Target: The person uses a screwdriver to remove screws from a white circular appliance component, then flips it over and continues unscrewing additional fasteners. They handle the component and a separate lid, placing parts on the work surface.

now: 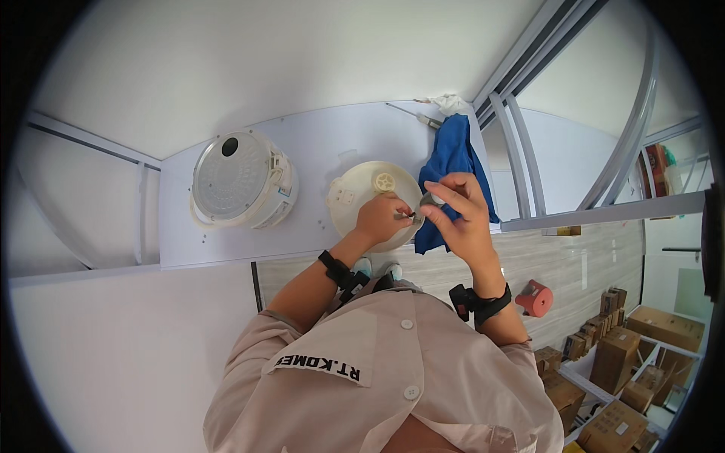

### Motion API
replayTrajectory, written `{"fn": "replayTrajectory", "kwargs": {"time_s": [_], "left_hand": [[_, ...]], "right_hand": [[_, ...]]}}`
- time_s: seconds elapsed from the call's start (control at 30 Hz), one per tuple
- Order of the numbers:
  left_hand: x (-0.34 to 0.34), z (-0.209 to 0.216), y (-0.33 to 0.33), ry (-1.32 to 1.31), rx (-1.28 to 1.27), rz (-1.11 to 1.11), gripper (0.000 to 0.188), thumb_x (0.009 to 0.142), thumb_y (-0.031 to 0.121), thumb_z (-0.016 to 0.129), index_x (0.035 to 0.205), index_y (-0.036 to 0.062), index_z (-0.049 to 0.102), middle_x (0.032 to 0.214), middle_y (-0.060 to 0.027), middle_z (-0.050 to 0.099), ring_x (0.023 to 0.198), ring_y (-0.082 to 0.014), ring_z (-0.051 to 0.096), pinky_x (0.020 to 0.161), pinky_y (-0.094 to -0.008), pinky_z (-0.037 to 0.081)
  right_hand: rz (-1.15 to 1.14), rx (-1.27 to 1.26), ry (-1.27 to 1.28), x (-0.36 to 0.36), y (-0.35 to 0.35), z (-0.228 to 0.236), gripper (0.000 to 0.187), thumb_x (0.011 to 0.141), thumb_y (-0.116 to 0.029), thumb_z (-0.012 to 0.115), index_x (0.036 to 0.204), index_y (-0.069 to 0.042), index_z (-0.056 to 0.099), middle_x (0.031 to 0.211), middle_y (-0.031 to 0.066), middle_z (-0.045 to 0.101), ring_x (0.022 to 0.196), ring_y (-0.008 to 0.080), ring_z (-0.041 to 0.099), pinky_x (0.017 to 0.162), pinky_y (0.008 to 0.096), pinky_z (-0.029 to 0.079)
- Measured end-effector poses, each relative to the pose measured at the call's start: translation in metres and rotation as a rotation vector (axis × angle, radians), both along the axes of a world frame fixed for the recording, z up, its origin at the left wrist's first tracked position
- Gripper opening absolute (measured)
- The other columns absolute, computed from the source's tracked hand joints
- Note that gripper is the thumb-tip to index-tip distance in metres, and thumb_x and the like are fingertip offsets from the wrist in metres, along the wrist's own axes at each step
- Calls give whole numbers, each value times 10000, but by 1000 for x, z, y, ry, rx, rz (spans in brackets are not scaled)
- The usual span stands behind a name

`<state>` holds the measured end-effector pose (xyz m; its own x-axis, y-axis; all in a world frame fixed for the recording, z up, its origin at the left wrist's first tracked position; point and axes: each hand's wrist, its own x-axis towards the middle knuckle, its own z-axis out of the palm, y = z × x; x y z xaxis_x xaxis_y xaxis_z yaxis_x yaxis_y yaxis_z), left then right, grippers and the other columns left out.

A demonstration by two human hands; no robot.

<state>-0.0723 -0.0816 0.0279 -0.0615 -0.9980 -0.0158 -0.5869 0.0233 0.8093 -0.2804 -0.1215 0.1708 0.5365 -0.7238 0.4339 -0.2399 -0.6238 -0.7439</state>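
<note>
In the head view, the left hand (384,219) is nearly closed over the white lid (356,183), its fingertips drawn together on a small metal bit (403,217). Just beside it, the right hand (462,220) is half curled, thumb and fingers bent around a small grey part (431,199) above the lid's right rim; its exact shape is too small to tell. The lid lies on the table (302,238), near the front edge. Right of it is a blue cloth (451,147), with a screwdriver (427,120) beyond; left stands the cooker (234,181).
</note>
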Motion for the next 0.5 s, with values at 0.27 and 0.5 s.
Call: {"fn": "replayTrajectory", "kwargs": {"time_s": [0.27, 0.5], "left_hand": [[0, 3, -2, -22, 44, 10, 187, 806, 308, 891, 947, 190, 856, 1020, -10, 763, 961, -257, 760, 818, -407, 594], [3, 3, -4, -7, 77, -32, 270, 826, 351, 896, 945, 125, 809, 1036, -42, 763, 991, -270, 751, 833, -406, 586]], "right_hand": [[73, -13, -64, 4, 1, 11, 533, 907, 56, 786, 1424, -42, 699, 1375, 177, 681, 1225, 397, 687, 1062, 416, 552], [-21, -5, 15, -3, -1, -3, 513, 893, 60, 789, 1388, -45, 703, 1360, 193, 676, 1228, 396, 679, 1037, 410, 554]]}}
